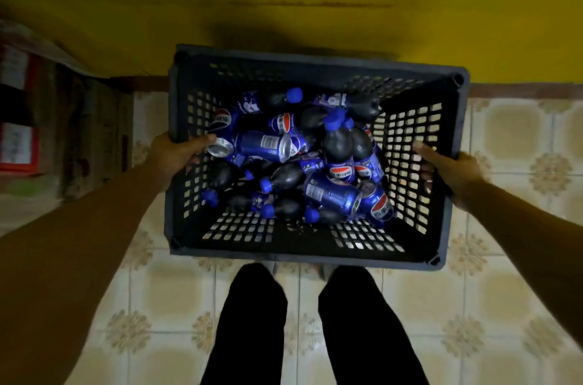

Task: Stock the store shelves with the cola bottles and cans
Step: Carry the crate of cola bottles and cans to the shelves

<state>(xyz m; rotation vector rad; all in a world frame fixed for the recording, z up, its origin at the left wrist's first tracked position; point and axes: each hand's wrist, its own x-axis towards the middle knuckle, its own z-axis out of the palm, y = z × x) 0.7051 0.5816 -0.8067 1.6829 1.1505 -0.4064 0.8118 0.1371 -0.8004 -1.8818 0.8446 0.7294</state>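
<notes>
Left hand (179,154) and right hand (448,167) grip opposite side walls of the crate (299,255), likely heavy with loose, rolling bottles (337,146) and cans (262,145).

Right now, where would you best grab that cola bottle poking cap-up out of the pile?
Probably by the neck just under its blue cap, coming straight down from above: the bottle stands cap-up, its label end wedged among cans. Either the left hand or the right hand must first release the crate.
</notes>
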